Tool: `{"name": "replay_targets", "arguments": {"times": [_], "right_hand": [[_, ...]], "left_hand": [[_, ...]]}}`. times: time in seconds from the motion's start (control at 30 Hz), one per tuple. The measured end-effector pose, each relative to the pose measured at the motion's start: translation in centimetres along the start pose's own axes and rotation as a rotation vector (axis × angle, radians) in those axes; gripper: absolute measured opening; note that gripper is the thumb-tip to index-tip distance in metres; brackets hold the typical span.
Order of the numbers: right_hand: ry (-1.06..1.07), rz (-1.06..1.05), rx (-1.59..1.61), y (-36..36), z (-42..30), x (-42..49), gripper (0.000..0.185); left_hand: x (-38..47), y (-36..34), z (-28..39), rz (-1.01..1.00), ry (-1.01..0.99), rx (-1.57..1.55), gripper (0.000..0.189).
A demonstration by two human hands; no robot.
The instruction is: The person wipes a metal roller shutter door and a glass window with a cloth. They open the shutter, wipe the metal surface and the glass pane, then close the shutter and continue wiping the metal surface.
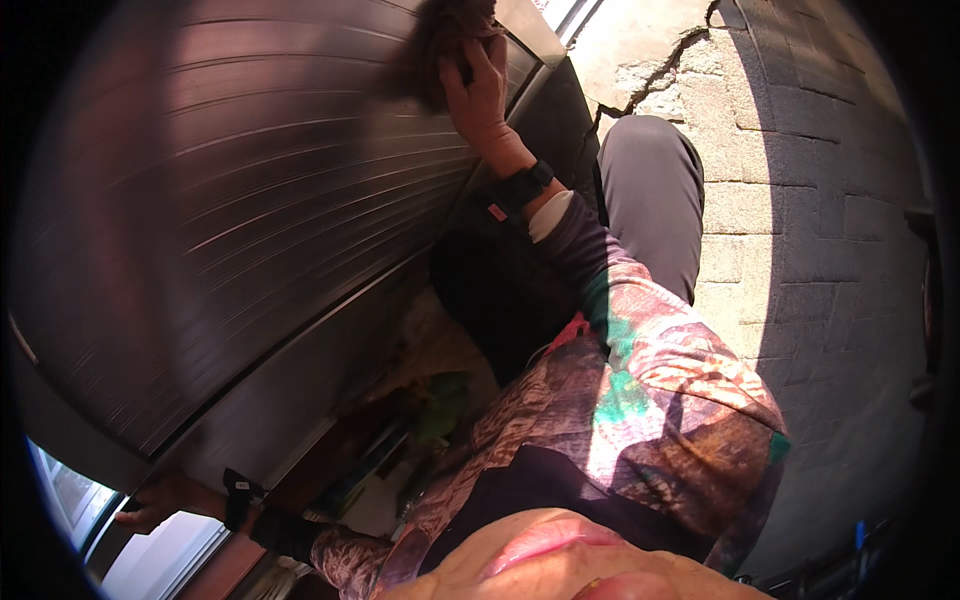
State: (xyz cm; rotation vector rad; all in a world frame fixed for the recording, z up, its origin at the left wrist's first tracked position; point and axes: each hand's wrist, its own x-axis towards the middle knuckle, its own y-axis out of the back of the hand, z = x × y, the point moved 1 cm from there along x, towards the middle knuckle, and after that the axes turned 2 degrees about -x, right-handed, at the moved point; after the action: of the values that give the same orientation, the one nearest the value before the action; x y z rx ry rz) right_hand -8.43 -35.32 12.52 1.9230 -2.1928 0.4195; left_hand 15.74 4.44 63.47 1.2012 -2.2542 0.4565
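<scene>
A dark brown cloth (457, 30) is bunched in my right hand (480, 94), at the top of the view. It lies against the face of a grooved, shiny metal door panel (300, 165), near the panel's edge; motion blurs part of the cloth. Far down at the lower left, my left hand (161, 504) grips the panel's edge (112, 536), with its fingers partly in shadow. Each wrist wears a dark band. My bent knee (652, 195) in grey trousers rises to the right of the panel.
Sunlit paving (735, 202) with a jagged crack (667, 67) lies beyond my knee. Deep shade under my left arm half hides several items, among them something green (442, 405). A blue object (860, 536) shows at the lower right.
</scene>
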Motion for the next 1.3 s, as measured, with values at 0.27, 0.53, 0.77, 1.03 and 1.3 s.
{"name": "replay_targets", "arguments": {"times": [0.27, 0.53, 0.77, 1.03, 1.3], "right_hand": [[-0.184, 0.146, -0.191, -0.5, 13.1, -6.4, 0.034], [-0.437, -0.012, -0.272, -0.1, 14.2, -5.6, 0.043], [-0.100, -0.064, -0.147, -1.3, -2.7, 0.2, 0.045], [0.586, -0.074, -0.126, -3.0, -18.5, 9.8, 0.038], [0.691, -0.056, -0.178, -4.7, -31.1, 16.3, 0.038]], "left_hand": [[-0.8, 0.2, -2.3, -0.155, 0.053, 0.103, 0.064], [-1.9, 0.0, -0.1, -0.058, 0.080, -0.033, 0.067], [-2.6, -0.9, 0.8, -0.023, 0.262, -0.113, 0.064], [-0.6, -0.3, 1.8, 0.008, 0.233, -0.099, 0.056], [0.6, 0.5, 2.3, 0.061, 0.226, -0.142, 0.047]]}}
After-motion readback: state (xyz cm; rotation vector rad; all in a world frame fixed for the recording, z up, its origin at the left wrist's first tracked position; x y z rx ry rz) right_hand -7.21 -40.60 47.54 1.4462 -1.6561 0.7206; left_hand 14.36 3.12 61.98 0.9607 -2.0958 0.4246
